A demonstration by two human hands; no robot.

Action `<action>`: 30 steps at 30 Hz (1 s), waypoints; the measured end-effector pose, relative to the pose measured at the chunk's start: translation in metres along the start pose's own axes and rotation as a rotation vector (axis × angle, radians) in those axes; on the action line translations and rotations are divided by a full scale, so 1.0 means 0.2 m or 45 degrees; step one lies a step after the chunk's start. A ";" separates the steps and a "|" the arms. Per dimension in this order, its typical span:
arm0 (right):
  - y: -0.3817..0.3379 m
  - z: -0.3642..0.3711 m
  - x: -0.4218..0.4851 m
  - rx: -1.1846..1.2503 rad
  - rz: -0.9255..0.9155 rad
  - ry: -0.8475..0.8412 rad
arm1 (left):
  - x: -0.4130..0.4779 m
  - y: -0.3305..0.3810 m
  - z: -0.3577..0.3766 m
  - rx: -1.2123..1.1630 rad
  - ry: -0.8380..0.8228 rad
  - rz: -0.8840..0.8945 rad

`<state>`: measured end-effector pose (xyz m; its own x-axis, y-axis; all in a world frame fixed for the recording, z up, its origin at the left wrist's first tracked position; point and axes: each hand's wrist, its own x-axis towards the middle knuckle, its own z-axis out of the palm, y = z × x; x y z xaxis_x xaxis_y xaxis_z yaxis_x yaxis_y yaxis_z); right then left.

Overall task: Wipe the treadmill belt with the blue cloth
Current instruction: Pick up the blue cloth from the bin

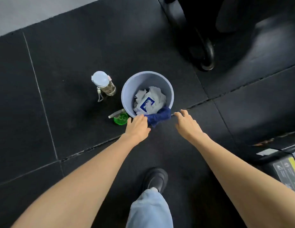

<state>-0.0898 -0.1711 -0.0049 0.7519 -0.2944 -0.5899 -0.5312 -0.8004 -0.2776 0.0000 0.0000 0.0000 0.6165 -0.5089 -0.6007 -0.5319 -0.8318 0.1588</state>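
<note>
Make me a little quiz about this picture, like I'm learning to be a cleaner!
1. True or false: the blue cloth hangs over the rim of the bucket.
2. What lies inside the bucket? A) white cloths B) a red ball C) a brush
3. Fill in the gap: the spray bottle on the floor beside the bucket is ____ in colour.
Key: 1 true; 2 A; 3 green.
</note>
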 end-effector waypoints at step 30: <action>0.52 -0.65 -0.73 0.492 0.106 0.189 | -0.19 0.84 -0.75 -0.183 -0.306 0.501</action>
<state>-0.2037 -0.2805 0.1508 0.7334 -0.4443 -0.5145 -0.6785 -0.5242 -0.5146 -0.0262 -0.1535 0.1670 0.2237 -0.7396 -0.6347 -0.6016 -0.6171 0.5071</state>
